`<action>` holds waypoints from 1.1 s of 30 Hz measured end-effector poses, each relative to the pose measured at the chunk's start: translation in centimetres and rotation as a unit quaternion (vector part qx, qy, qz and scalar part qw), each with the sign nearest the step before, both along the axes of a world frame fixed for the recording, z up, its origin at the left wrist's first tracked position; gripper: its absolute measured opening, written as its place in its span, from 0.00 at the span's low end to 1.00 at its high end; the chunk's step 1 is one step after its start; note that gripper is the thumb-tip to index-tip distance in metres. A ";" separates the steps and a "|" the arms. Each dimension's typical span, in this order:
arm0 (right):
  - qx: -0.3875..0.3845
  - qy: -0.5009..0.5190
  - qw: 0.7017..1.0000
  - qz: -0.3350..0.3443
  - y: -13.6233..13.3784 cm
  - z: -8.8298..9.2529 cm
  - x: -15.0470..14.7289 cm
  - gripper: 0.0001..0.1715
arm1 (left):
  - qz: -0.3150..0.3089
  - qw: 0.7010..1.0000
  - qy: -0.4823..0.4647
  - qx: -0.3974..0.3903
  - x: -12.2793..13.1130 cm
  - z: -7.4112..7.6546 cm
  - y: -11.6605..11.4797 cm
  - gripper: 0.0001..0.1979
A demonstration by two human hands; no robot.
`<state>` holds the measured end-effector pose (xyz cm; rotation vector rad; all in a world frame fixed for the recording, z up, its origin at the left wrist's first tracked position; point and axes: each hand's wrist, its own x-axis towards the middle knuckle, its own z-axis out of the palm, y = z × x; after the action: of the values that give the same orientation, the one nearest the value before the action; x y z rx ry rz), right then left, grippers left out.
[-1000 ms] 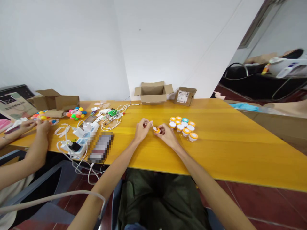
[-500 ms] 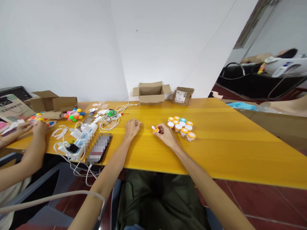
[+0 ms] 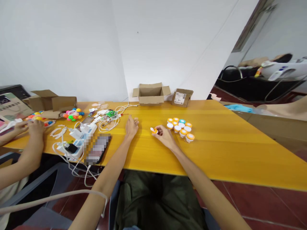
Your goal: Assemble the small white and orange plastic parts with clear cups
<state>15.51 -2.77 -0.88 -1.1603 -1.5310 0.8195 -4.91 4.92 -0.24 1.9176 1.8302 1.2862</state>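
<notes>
Parted from my right hand (image 3: 164, 135) since a second ago, my left hand (image 3: 131, 125) lies on the bench (image 3: 216, 143), fingers released; my right fingers (image 3: 160, 132) grasp the small orange-lidded jar (image 3: 155, 131), near the jar cluster (image 3: 181, 127).

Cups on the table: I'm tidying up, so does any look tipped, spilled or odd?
Nothing tipped or spilled. Only the teal lid differs from the orange cups; the right hand holds one cup apart.
</notes>
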 end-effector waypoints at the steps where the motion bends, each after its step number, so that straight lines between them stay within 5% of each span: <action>1: -0.001 0.002 1.000 0.001 0.0 0.1 0.0 0.12 | -0.007 1.000 -0.006 0.023 0.0 0.0 -0.2 0.27; 6: -0.005 0.005 1.000 0.003 0.0 0.1 0.0 0.12 | -0.094 0.991 -0.012 0.095 1.2 0.8 -2.3 0.18; 13: 0.001 -0.010 1.000 0.007 0.2 0.0 0.1 0.12 | -0.318 0.948 0.024 0.002 3.7 2.2 -5.4 0.07; 20: 0.005 -0.005 1.000 0.009 0.2 0.0 0.1 0.12 | -0.341 0.939 0.026 -0.043 3.7 2.1 -5.5 0.08; 33: 0.028 -0.033 0.999 0.020 0.0 0.2 0.6 0.12 | -0.381 0.924 0.040 0.001 3.7 1.4 -5.1 0.11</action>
<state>16.11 -2.73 -0.71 -1.1289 -1.6254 0.7675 -1.24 -0.13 1.16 2.3424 0.9005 0.9324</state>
